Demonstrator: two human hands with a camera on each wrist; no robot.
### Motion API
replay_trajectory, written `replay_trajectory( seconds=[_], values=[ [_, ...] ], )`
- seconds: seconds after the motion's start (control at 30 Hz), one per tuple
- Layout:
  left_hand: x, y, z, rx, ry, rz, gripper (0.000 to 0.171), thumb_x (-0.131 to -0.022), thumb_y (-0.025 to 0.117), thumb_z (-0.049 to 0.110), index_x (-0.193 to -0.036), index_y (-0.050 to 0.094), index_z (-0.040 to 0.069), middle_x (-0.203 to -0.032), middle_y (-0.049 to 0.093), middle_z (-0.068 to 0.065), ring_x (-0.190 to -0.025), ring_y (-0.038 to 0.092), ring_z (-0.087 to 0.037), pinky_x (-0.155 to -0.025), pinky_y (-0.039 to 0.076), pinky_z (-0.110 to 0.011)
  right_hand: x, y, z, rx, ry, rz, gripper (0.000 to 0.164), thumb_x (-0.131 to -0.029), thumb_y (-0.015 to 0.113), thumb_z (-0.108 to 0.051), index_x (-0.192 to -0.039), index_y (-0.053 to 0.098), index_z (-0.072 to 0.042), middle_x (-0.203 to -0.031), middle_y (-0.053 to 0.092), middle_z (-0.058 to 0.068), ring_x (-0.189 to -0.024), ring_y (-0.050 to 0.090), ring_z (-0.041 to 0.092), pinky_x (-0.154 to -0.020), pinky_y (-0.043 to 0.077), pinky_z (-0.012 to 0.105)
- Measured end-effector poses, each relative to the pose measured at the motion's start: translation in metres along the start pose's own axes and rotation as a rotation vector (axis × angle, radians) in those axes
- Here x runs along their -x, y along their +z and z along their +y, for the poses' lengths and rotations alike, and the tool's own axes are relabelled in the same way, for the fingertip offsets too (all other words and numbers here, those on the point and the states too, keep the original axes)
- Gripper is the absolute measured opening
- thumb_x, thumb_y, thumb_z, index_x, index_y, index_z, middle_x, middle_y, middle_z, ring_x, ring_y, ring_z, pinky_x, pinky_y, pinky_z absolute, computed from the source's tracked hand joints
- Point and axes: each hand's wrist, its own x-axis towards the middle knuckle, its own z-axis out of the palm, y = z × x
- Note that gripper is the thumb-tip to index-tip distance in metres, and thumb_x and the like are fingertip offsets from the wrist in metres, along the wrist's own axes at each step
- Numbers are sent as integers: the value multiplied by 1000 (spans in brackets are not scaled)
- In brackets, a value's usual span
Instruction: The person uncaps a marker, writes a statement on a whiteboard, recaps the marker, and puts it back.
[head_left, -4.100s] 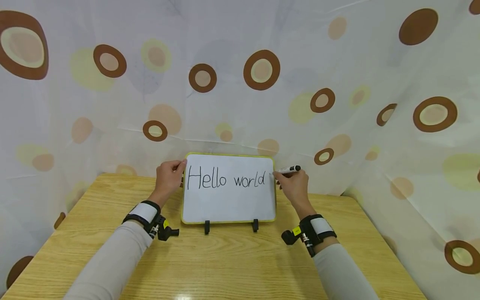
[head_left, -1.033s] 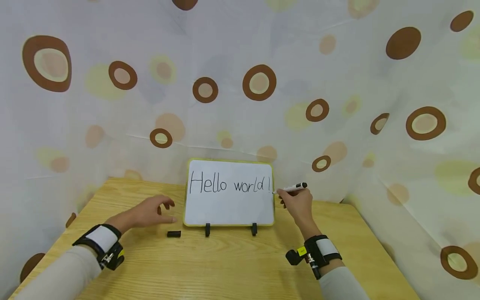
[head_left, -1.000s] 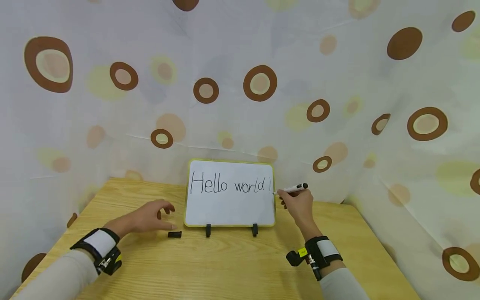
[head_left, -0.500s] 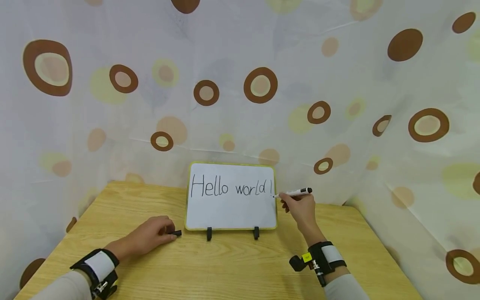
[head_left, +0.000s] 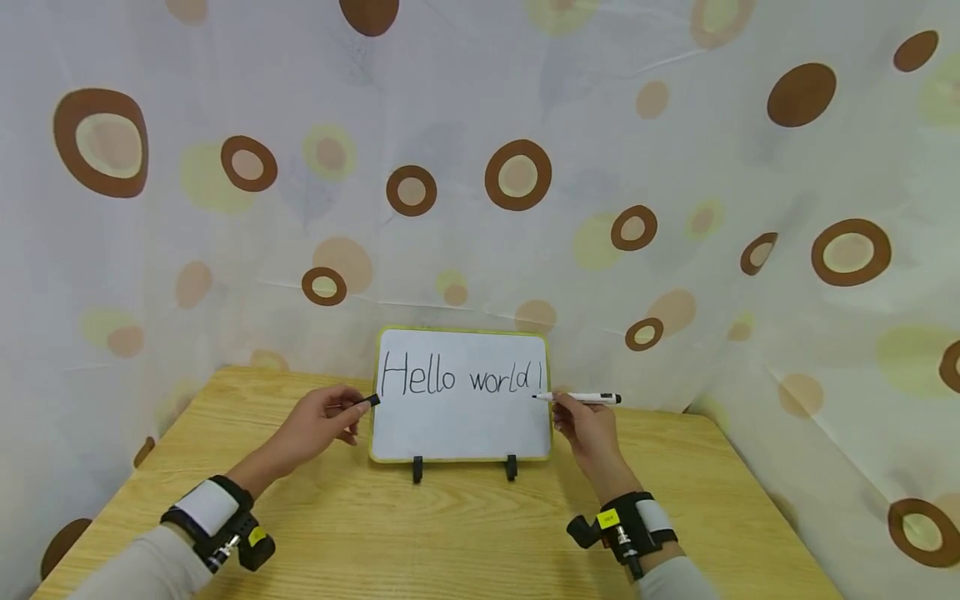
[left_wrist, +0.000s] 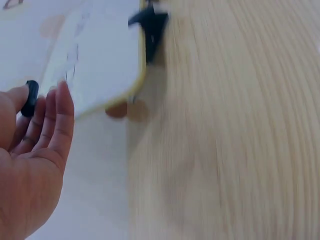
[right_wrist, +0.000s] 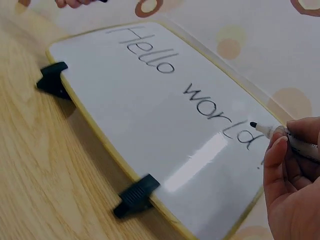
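Observation:
A yellow-edged whiteboard [head_left: 461, 429] bearing the handwritten words "Hello world!" leans upright on black stand feet. Beside its left edge my left hand [head_left: 318, 425] pinches a small black marker cap [head_left: 372, 401] between thumb and fingers, raised off the table; the left wrist view shows the cap [left_wrist: 30, 98] at the thumb tip. At the board's right edge my right hand [head_left: 588, 433] holds a white marker [head_left: 592, 398], uncapped, its black tip pointing left in front of the board. In the right wrist view the marker tip [right_wrist: 254, 124] overlaps the end of "world".
The board stands on a wooden table [head_left: 450, 533] near a wall curtain [head_left: 465, 100] printed with brown and beige ovals. Two black stand feet, left [head_left: 417, 469] and right [head_left: 512, 467], jut forward below the board. Each wrist wears a strapped camera.
An exclamation mark has been added after "world". My left hand left the board's edge, picked up the black cap from the table and lifted it; my right hand turned the marker nearly level.

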Motion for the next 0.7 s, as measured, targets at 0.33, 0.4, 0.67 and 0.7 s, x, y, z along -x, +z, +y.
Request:
replay_trajectory(
  seconds=[0.33, 0.4, 0.67, 0.7],
  values=[
    [-12, 79, 17, 156, 28, -70, 28, -104, 62, 14, -118, 61, -10, -86, 62, -16, -75, 65, -24, -77, 62, -50, 49, 56, 12, -121, 112, -216, 15, -100, 65, -6, -87, 72, -7, -74, 69, 3, -60, 62, 9, -54, 50, 18],
    [-15, 86, 21, 160, 38, -79, 27, -104, 62, 15, -117, 61, -9, -84, 62, -13, -75, 66, -25, -78, 62, -51, 56, 65, 11, -136, 114, -267, 16, -100, 63, -5, -87, 71, -9, -73, 69, 3, -60, 61, 9, -53, 48, 18],
    [-22, 99, 27, 180, 30, -102, 26, -104, 62, 15, -117, 62, -7, -86, 61, -24, -75, 67, -28, -74, 61, -54, 65, 75, 15, -101, 124, -315, 19, -99, 65, -7, -81, 72, -7, -71, 69, 1, -59, 60, 9, -53, 45, 18],
    [-22, 100, 28, 171, 34, -106, 26, -104, 62, 16, -117, 63, -7, -86, 61, -25, -74, 66, -29, -73, 61, -54, 66, 75, 16, -94, 127, -323, 19, -99, 66, -6, -81, 72, -7, -71, 69, 1, -59, 60, 9, -53, 45, 18]
  ],
)
